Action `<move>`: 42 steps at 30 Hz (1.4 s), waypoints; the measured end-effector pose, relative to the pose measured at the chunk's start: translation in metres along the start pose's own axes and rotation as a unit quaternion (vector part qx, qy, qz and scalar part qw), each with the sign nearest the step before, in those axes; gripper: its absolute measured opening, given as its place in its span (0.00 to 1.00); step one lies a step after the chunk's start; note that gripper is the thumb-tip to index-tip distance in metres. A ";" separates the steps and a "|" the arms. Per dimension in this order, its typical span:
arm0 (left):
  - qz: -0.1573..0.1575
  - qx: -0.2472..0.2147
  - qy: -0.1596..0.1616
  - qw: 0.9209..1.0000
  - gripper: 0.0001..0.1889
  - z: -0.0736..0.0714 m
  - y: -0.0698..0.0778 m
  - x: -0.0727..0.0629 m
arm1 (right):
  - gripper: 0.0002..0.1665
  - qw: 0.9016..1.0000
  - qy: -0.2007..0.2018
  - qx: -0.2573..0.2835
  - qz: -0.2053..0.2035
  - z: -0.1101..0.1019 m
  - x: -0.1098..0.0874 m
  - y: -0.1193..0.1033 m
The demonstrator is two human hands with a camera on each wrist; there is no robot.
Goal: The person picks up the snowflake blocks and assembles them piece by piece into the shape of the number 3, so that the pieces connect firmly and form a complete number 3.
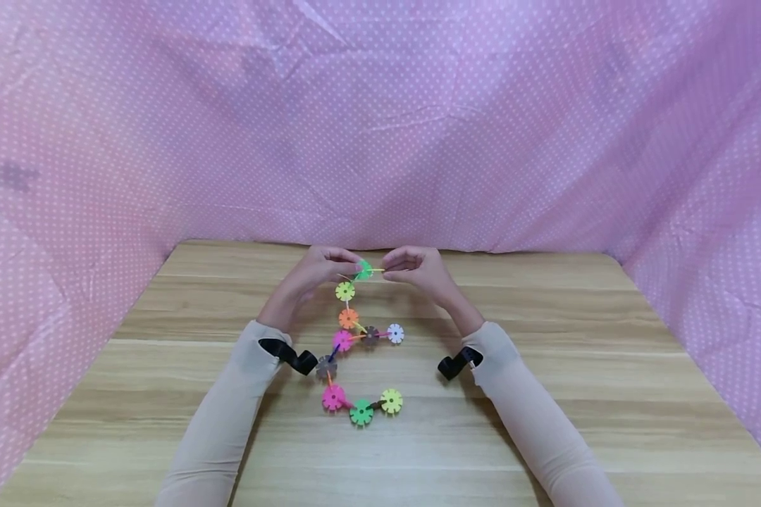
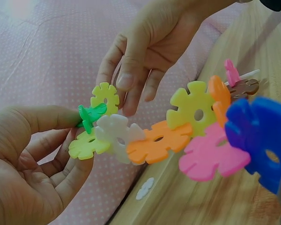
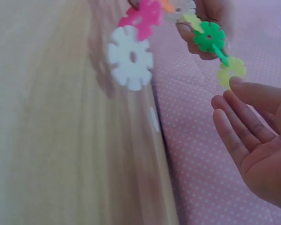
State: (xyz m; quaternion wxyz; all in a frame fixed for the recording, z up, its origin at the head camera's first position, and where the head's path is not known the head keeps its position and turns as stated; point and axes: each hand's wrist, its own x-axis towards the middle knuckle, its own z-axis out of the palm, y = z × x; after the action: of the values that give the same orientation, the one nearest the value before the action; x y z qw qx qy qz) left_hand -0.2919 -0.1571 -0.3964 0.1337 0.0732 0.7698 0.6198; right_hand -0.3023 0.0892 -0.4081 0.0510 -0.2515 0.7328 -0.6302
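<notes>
My left hand [image 1: 322, 274] pinches a green notched disc [image 2: 90, 116] at the top end of a long chain of colourful plastic snowflake discs. A yellow disc [image 2: 106, 97] is slotted onto the green one and points right. My right hand [image 1: 418, 271] is beside it, fingers extended and thumb apart from the index finger; its fingertips are at the disc's edge, and contact is unclear. Below, the chain runs through orange [image 1: 349, 318] and pink discs, with a side branch ending in a white disc [image 1: 395, 334]. Its lower end curves past a green disc [image 1: 361, 412] to a yellow disc [image 1: 391, 401].
Both hands are near the far edge of the wooden table [image 1: 545, 394]. Pink dotted cloth [image 1: 450, 141] hangs behind and on both sides. Black wrist straps [image 1: 459, 362] stick out from the sleeves. A small white patch [image 2: 145, 188] shows at the table's edge.
</notes>
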 end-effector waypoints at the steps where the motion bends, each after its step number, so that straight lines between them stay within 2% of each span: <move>1: 0.001 0.001 -0.001 1.000 0.15 -0.001 0.000 0.000 | 0.15 1.000 -0.001 -0.002 0.002 -0.001 0.000 -0.001; 8: 0.001 0.001 0.001 1.000 0.15 -0.009 0.000 0.000 | 0.18 0.999 -0.001 -0.028 0.024 -0.008 0.004 -0.006; 13: -0.003 -0.002 -0.004 1.000 0.14 -0.012 0.001 0.000 | 0.19 0.995 -0.026 -0.079 0.049 -0.008 0.013 0.000; 18: -0.001 0.003 -0.009 1.000 0.15 -0.015 0.002 -0.001 | 0.19 0.988 -0.070 -0.129 0.053 -0.004 0.028 0.012; 24: 0.004 0.000 -0.015 1.000 0.17 -0.016 0.001 -0.002 | 0.22 0.977 -0.116 -0.161 0.084 0.003 0.042 0.024; 36: 0.009 -0.004 -0.016 1.000 0.16 -0.013 -0.001 0.000 | 0.25 0.966 -0.128 -0.190 0.124 0.011 0.058 0.038; 42: 0.005 -0.006 -0.012 1.000 0.16 -0.015 -0.001 -0.001 | 0.25 0.952 -0.175 -0.231 0.101 0.015 0.065 0.043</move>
State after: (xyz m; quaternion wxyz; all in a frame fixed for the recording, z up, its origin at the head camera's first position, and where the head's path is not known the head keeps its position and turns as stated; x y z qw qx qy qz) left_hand -0.2953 -0.1721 -0.3948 0.1397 0.0837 0.7641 0.6241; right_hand -0.3657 0.0513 -0.4358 0.1822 -0.2868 0.8598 -0.3810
